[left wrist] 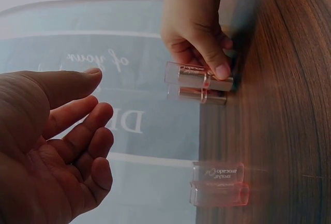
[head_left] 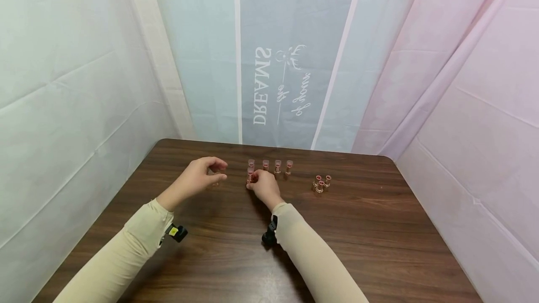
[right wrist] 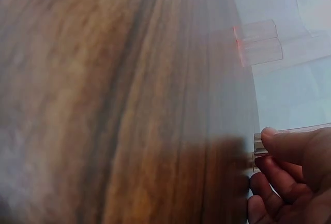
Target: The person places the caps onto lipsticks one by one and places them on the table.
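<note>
We hold our left hand [head_left: 195,177] spread, empty | our right hand [head_left: 266,186] pinches a capped lipstick [head_left: 250,175] on the counter [head_left: 223,251], far side | releasing it tilted could topple the neighbouring tube [head_left: 251,162] just beyond

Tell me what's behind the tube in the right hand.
Behind the held tube, the head view shows the top of another clear-capped tube. Its lower part is covered there by the held tube; the left wrist view shows some of its metallic body.
</note>
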The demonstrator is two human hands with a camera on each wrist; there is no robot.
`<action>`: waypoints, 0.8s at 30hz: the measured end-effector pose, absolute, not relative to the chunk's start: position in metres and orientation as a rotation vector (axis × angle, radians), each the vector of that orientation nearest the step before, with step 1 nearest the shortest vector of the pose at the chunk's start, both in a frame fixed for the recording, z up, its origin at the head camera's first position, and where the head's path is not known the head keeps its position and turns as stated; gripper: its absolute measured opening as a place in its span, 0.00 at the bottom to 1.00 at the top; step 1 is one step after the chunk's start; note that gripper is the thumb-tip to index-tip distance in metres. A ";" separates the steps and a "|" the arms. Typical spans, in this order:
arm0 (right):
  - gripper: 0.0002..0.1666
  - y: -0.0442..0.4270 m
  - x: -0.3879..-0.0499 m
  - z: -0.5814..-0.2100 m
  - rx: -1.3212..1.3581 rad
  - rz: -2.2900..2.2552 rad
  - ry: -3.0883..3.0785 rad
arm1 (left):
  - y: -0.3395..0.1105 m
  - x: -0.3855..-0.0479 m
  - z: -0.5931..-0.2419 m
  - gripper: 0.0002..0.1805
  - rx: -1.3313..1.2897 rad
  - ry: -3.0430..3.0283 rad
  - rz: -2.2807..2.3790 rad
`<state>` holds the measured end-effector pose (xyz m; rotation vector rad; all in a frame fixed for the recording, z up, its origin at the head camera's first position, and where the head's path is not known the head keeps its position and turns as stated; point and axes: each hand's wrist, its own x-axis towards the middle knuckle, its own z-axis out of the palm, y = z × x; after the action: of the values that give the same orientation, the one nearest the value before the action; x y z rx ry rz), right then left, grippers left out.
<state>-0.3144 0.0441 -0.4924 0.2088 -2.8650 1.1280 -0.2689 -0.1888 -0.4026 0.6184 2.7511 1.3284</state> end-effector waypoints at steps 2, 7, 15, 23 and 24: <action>0.09 0.043 -0.314 -0.492 0.203 1.113 -2.874 | -0.190 -0.270 -0.404 0.19 0.615 2.751 1.326; 0.08 0.041 -0.312 -0.492 0.191 1.080 -2.887 | -0.191 -0.269 -0.405 0.19 0.605 2.752 1.321; 0.07 0.039 -0.315 -0.495 0.174 1.090 -2.885 | -0.191 -0.270 -0.408 0.18 0.627 2.843 1.226; 0.16 0.043 -0.312 -0.491 0.205 1.160 -2.863 | -0.191 -0.270 -0.414 0.17 0.641 2.875 1.184; 0.17 0.045 -0.312 -0.489 0.215 1.170 -2.855 | -0.191 -0.270 -0.415 0.17 0.638 2.873 1.186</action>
<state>-0.3115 0.0454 -0.4893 0.2153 -2.8555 1.1698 -0.2696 -0.1909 -0.4147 0.6377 2.8726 1.1864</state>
